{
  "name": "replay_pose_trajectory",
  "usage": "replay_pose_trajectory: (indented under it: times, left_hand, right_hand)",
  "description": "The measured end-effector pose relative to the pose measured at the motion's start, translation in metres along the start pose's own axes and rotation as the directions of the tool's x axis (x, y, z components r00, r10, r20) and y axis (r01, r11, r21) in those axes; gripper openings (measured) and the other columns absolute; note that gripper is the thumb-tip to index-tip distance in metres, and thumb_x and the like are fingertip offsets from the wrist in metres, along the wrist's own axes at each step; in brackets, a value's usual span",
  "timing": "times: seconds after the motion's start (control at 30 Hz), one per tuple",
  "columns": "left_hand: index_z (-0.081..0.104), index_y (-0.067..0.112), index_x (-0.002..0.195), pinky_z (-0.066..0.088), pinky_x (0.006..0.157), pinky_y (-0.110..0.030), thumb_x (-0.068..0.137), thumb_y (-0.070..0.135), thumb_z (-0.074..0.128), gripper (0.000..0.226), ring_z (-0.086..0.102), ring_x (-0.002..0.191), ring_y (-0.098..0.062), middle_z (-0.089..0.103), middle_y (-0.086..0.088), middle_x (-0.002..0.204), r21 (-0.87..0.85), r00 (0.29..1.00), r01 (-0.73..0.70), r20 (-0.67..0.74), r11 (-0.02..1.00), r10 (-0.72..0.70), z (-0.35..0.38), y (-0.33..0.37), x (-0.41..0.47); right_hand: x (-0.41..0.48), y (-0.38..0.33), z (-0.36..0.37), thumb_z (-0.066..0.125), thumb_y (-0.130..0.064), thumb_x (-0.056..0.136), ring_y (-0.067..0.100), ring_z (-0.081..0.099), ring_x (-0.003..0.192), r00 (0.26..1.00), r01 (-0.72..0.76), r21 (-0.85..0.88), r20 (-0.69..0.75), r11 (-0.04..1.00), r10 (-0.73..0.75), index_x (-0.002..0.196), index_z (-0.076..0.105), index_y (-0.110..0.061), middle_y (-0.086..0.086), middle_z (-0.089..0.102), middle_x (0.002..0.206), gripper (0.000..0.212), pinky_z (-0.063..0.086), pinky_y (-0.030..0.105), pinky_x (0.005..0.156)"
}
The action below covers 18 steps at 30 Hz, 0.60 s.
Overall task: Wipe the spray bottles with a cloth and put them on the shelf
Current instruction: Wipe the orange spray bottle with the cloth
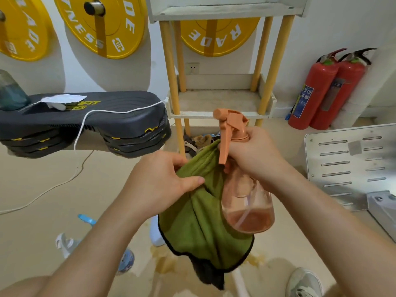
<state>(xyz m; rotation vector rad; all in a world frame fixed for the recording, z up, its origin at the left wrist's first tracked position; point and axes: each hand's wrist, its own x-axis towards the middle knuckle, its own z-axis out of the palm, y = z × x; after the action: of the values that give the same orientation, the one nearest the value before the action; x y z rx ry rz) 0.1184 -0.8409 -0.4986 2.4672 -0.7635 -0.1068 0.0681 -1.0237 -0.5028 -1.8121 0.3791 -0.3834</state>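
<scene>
My right hand (255,155) grips the neck of an orange spray bottle (248,206), held upright in the air with a little orange liquid at its bottom. My left hand (165,181) pinches a green cloth (192,221) with a black edge, bunched against the bottle's left side and hanging down below it. Straight ahead stands the shelf (220,101), white boards on yellow posts, its middle board bare. Other spray bottles lie on the floor at lower left: a blue one (126,260) and a white trigger head (64,243).
A black step platform (85,116) with a white cable and a teal bottle (10,93) sits at left. Two red fire extinguishers (325,91) stand at right, with a grey metal panel (347,163) nearer. Yellow weight plates (102,24) hang on the wall. A wet stain marks the floor.
</scene>
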Motion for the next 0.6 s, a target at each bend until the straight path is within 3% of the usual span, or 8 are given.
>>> replay_pose_trajectory:
  times: [0.1, 0.2, 0.23, 0.3, 0.37, 0.4, 0.47, 0.6]
  left_hand:
    - [0.071, 0.025, 0.068, 0.046, 0.061, -0.032, 0.074, 0.056, 0.075, 0.031, 0.061, 0.064, -0.012, 0.065, 0.002, 0.062, -0.064, 1.000, 0.009, -0.009, 0.998, -0.010, -0.003, -0.014, 0.004]
    - [0.070, 0.012, 0.074, 0.052, 0.061, -0.038, 0.083, 0.051, 0.069, 0.041, 0.062, 0.061, -0.026, 0.066, -0.017, 0.070, -0.532, 0.982, 0.046, 0.180, 0.846, 0.060, -0.003, -0.012, 0.000]
    - [0.072, 0.013, 0.074, 0.052, 0.057, -0.035, 0.086, 0.043, 0.067, 0.032, 0.063, 0.059, -0.023, 0.067, -0.014, 0.068, -0.686, 0.981, 0.085, 0.184, 0.723, 0.059, -0.003, -0.008, -0.002]
    - [0.076, 0.012, 0.079, 0.056, 0.060, -0.032, 0.090, 0.027, 0.058, 0.026, 0.068, 0.066, -0.019, 0.072, -0.009, 0.075, -0.918, 0.978, 0.166, 0.200, 0.362, 0.058, -0.004, -0.001, -0.002]
    - [0.079, 0.008, 0.089, 0.057, 0.084, -0.036, 0.082, 0.015, 0.049, 0.032, 0.070, 0.086, -0.022, 0.074, -0.010, 0.090, -0.971, 0.963, 0.236, 0.231, -0.021, 0.140, -0.007, 0.001, -0.002]
    - [0.078, 0.007, 0.096, 0.052, 0.093, -0.036, 0.075, 0.010, 0.051, 0.034, 0.067, 0.093, -0.023, 0.073, -0.011, 0.097, -0.961, 0.956, 0.248, 0.222, -0.124, 0.190, -0.009, 0.001, -0.002]
    - [0.073, 0.007, 0.110, 0.054, 0.090, -0.034, 0.061, -0.009, 0.059, 0.054, 0.067, 0.095, -0.023, 0.070, -0.013, 0.108, -0.973, 0.964, 0.191, 0.162, -0.128, 0.209, -0.008, 0.003, -0.002]
    - [0.065, 0.013, 0.126, 0.058, 0.068, -0.023, 0.071, -0.008, 0.072, 0.059, 0.067, 0.081, -0.013, 0.065, -0.011, 0.107, -0.978, 0.996, -0.037, -0.019, 0.204, 0.088, -0.001, 0.014, -0.005]
  right_hand:
    - [0.001, -0.001, -0.004, 0.067, -0.041, 0.045, 0.027, 0.060, 0.049, 0.999, -0.030, -0.021, -0.043, 0.999, 0.029, 0.053, 0.065, -0.015, 0.009, 0.059, 0.050, 0.027, 0.056, 0.046, 0.058]
    - [0.002, -0.003, -0.008, 0.067, -0.048, 0.051, 0.026, 0.063, 0.054, 0.999, -0.003, -0.162, -0.034, 0.987, -0.002, 0.061, 0.063, -0.007, 0.006, 0.063, 0.052, 0.042, 0.057, 0.051, 0.063]
    - [0.002, -0.003, -0.008, 0.069, -0.048, 0.061, 0.023, 0.063, 0.057, 0.999, 0.015, -0.244, -0.035, 0.970, -0.024, 0.064, 0.063, -0.006, 0.003, 0.064, 0.054, 0.042, 0.057, 0.049, 0.065]
    - [0.002, 0.001, -0.007, 0.066, -0.049, 0.076, 0.020, 0.066, 0.063, 0.997, 0.053, -0.377, -0.029, 0.925, -0.069, 0.067, 0.063, -0.014, -0.001, 0.066, 0.059, 0.036, 0.057, 0.046, 0.065]
    - [0.000, 0.004, -0.002, 0.062, -0.047, 0.083, 0.023, 0.065, 0.067, 0.995, 0.069, -0.455, -0.034, 0.888, -0.095, 0.066, 0.058, -0.020, -0.002, 0.064, 0.062, 0.031, 0.054, 0.042, 0.064]
    - [-0.001, 0.005, 0.001, 0.060, -0.045, 0.085, 0.023, 0.062, 0.068, 0.994, 0.067, -0.488, -0.046, 0.870, -0.102, 0.065, 0.054, -0.022, -0.004, 0.061, 0.062, 0.032, 0.049, 0.038, 0.062]
    - [-0.003, 0.005, 0.008, 0.058, -0.044, 0.087, 0.024, 0.059, 0.069, 0.991, 0.058, -0.520, -0.070, 0.852, -0.110, 0.065, 0.051, -0.023, -0.005, 0.058, 0.064, 0.031, 0.041, 0.034, 0.060]
    - [-0.006, 0.001, 0.015, 0.052, -0.050, 0.090, 0.028, 0.061, 0.077, 0.991, 0.067, -0.601, -0.056, 0.796, -0.125, 0.084, 0.054, -0.020, -0.002, 0.061, 0.078, 0.031, 0.048, 0.039, 0.067]
